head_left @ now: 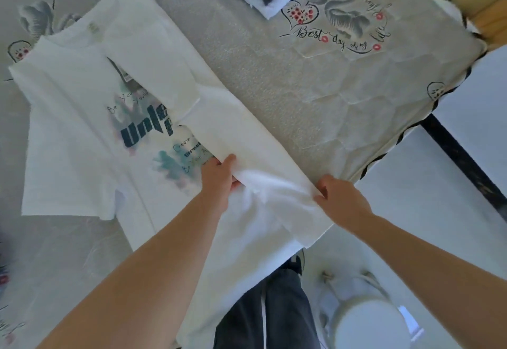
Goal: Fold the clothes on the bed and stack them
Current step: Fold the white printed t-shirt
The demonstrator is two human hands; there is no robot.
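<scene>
on bed (260,96) | white t-shirt (82,134) side folded | both hands (218,175) (340,197) pinching its folded edge

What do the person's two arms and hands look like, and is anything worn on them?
Both forearms are bare as far as the picture shows: no sleeves, gloves, watch or bracelet. The left hand and the right hand show no rings that I can make out. The fingernails look short and unpainted, though the picture is soft. Below, the person wears dark trousers with a thin pale side stripe.
</scene>
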